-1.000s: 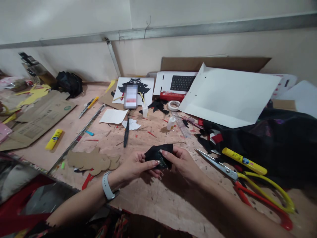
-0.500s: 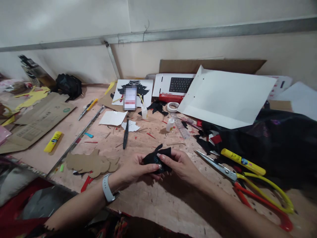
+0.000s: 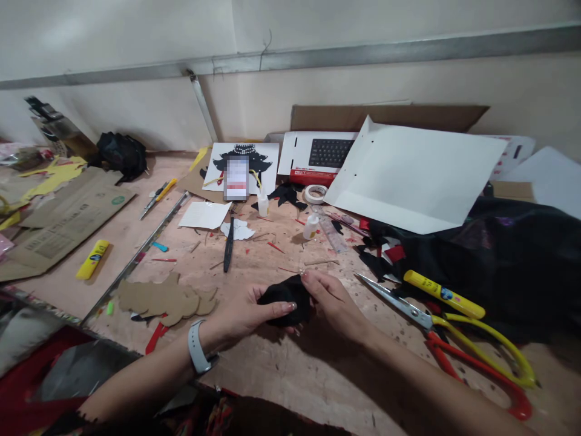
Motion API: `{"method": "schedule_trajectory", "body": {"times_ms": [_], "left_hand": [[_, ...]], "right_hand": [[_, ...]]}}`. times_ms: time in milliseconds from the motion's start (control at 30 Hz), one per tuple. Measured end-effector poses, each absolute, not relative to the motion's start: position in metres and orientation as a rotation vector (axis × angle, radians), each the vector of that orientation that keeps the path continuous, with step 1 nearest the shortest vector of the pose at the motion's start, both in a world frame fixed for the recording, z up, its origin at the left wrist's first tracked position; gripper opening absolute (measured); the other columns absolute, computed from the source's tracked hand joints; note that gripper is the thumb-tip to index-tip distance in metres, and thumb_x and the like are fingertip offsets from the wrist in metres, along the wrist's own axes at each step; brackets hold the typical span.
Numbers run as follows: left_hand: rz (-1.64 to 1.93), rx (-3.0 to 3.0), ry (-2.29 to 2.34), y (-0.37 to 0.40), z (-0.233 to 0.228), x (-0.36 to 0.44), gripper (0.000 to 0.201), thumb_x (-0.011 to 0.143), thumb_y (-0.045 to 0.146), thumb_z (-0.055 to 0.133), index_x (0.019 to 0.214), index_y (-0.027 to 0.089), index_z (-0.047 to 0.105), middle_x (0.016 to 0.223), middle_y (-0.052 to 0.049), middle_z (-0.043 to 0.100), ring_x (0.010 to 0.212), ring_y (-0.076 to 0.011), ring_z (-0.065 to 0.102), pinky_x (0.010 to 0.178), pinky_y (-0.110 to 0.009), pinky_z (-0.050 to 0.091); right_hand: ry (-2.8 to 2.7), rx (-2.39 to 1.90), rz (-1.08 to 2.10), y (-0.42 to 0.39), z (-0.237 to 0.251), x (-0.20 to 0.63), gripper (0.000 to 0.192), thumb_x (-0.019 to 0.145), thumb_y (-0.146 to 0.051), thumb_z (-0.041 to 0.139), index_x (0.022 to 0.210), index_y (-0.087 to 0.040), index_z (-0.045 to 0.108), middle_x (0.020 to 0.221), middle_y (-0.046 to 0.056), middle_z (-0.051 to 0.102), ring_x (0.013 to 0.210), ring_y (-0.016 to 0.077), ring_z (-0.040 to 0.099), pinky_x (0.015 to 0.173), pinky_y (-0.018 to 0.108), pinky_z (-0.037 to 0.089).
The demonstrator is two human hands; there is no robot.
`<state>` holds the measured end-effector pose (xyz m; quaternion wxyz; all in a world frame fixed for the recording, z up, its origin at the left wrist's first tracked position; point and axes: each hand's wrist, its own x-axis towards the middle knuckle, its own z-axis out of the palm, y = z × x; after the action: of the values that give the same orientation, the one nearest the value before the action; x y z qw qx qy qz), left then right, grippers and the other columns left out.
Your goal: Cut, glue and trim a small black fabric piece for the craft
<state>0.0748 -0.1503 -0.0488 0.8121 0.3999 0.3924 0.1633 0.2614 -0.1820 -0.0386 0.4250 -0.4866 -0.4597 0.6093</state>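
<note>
A small black paper piece is held just above the worktable between both hands. My left hand, with a white watch on the wrist, pinches its lower left side with the thumb on top. Gripping the piece's right edge from above is my right hand. Most of the piece is hidden by fingers. A brown cardboard cutout lies to the left of my left hand.
Large scissors with red and yellow handles and a yellow cutter lie at the right, beside black cloth. Farther back are a phone, glue bottles, tape roll, white card, a black knife, a metal ruler and a yellow glue stick.
The black piece has been folded and turned flatter between the fingers; its upright point no longer sticks up. Both hands stayed in about the same spot.
</note>
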Motion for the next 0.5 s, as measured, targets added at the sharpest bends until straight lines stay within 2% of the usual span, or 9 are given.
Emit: {"method": "schedule_trajectory", "body": {"times_ms": [167, 300, 400, 500], "left_hand": [[0.414, 0.809, 0.798, -0.150, -0.049, 0.075, 0.034, 0.071, 0.039, 0.079, 0.091, 0.012, 0.074, 0.082, -0.008, 0.074, 0.068, -0.0157, 0.068, 0.061, -0.022, 0.049], [0.549, 0.598, 0.748, -0.151, -0.043, 0.083, 0.039, 0.072, 0.050, 0.075, 0.090, 0.015, 0.074, 0.085, -0.006, 0.074, 0.080, -0.0162, 0.066, 0.070, -0.022, 0.050], [0.533, 0.382, 0.731, -0.152, -0.042, 0.090, 0.031, 0.082, 0.039, 0.068, 0.101, 0.015, 0.072, 0.093, -0.007, 0.074, 0.089, -0.0178, 0.067, 0.079, -0.026, 0.050], [0.550, 0.241, 0.769, -0.150, -0.042, 0.093, 0.022, 0.091, 0.025, 0.055, 0.102, 0.013, 0.071, 0.093, -0.008, 0.075, 0.086, -0.0157, 0.069, 0.082, -0.026, 0.050]], "right_hand": [[-1.161, -1.182, 1.566, -0.182, -0.035, 0.260, 0.034, 0.084, -0.050, 0.064, 0.092, -0.017, 0.065, 0.085, 0.003, 0.066, 0.072, 0.0152, 0.058, 0.065, 0.027, 0.047], [-1.269, -1.265, 1.534, -0.177, -0.032, 0.262, 0.036, 0.084, -0.052, 0.062, 0.085, -0.016, 0.066, 0.080, 0.004, 0.066, 0.073, 0.0170, 0.058, 0.065, 0.028, 0.046], [-1.552, -1.457, 1.204, -0.171, -0.029, 0.270, 0.037, 0.084, -0.053, 0.060, 0.073, -0.018, 0.064, 0.067, 0.002, 0.061, 0.064, 0.0162, 0.053, 0.058, 0.028, 0.041], [-1.654, -1.636, 0.732, -0.169, -0.022, 0.280, 0.033, 0.089, -0.049, 0.055, 0.079, -0.019, 0.064, 0.067, 0.003, 0.060, 0.060, 0.0164, 0.052, 0.058, 0.030, 0.041]]}}
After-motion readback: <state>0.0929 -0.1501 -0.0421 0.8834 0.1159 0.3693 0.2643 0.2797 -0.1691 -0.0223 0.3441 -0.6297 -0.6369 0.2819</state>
